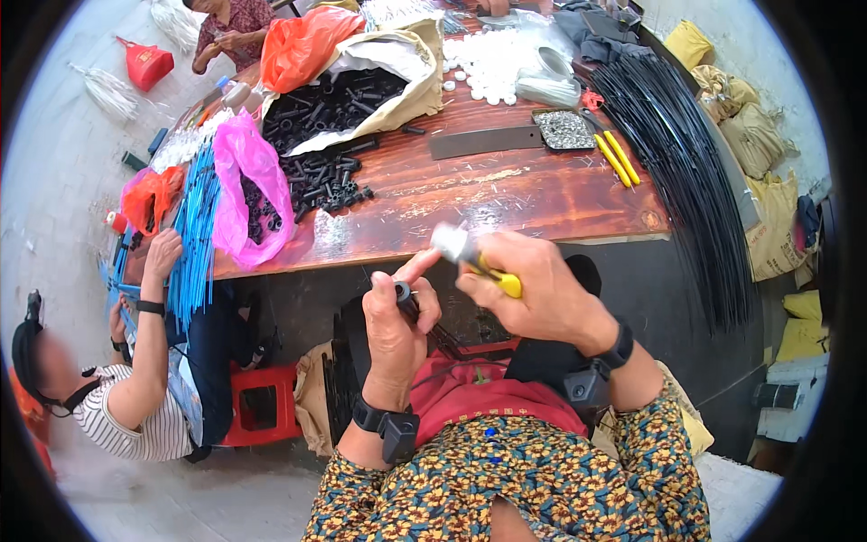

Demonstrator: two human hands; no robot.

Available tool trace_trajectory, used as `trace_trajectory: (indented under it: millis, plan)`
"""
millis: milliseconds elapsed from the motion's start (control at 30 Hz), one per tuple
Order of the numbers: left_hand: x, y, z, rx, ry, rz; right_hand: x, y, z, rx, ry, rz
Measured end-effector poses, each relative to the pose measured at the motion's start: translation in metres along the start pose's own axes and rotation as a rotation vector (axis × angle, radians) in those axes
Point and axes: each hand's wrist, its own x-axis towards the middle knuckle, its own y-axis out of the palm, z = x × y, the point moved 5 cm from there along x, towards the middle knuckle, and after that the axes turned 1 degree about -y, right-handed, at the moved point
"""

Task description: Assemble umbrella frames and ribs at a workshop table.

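My left hand [395,330] is closed round a short black plastic tube [406,300], its round end facing up. The index finger stretches out toward my right hand. In my right hand [546,289], the fingers are wrapped round a yellow-handled tool [508,285]; its kind is mostly hidden by the palm. At the tool's far end, close to my left fingertip, a blurred white-and-grey piece [450,240] shows. Whether that piece belongs to the tool I cannot tell. Both hands are over my lap, just short of the table edge.
On the wooden table [542,203] lie black plastic parts [330,181], white caps [492,68], a metal bar [485,142], a tray of small metal pieces [566,129] and yellow-handled pliers [618,160]. Long black strips [682,163] hang off the right side. A co-worker [135,384] sits left by blue strips [191,235].
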Motion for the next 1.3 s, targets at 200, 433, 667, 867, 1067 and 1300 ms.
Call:
trace_trajectory:
  millis: [200,433,667,867,1067,1300]
  plan:
    - [-0.004,-0.002,-0.008,-0.011,-0.063,-0.045,-0.017,-0.005,-0.005,-0.763,0.057,0.158]
    - [-0.005,-0.01,-0.005,-0.004,-0.103,-0.146,0.0,0.003,0.004,-0.902,-0.017,0.266]
    - [-0.005,-0.009,-0.002,0.006,-0.099,-0.157,-0.001,0.002,0.006,-0.926,-0.034,0.255]
    - [-0.002,-0.009,-0.001,0.019,-0.083,-0.126,-0.014,-0.003,-0.005,-0.864,0.037,0.248]
    - [-0.008,-0.002,-0.001,0.066,-0.18,-0.165,-0.011,0.001,0.001,-0.921,0.022,0.251]
    - [-0.005,-0.002,-0.001,0.051,-0.104,-0.189,-0.019,0.008,-0.002,-0.889,0.003,0.173]
